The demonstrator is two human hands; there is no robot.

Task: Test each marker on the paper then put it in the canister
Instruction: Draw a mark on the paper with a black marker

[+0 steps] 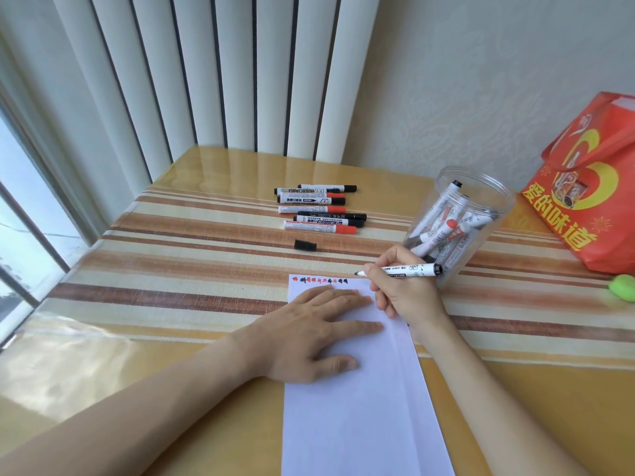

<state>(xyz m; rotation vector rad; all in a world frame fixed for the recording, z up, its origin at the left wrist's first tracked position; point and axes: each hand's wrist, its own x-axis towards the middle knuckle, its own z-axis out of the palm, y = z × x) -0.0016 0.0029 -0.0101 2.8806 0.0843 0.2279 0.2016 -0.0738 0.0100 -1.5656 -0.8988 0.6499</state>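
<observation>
My left hand [316, 333] lies flat on a white sheet of paper [357, 417], fingers spread. Along the paper's top edge runs a row of red and black test marks [323, 280]. My right hand [403, 286] grips an uncapped black marker [409, 270], its tip pointing left just above the paper's top right corner. Its black cap [305, 245] lies on the table beyond the paper. Several capped red and black markers [319, 207] lie in a pile farther back. A clear plastic canister [462, 221] holding several markers stands right behind my right hand.
A red printed bag [591, 187] leans against the wall at the right. A small green object [622, 287] lies at the right edge. The striped cloth [192, 269] under glossy plastic covers the table. Vertical blinds hang behind; a window is at the left.
</observation>
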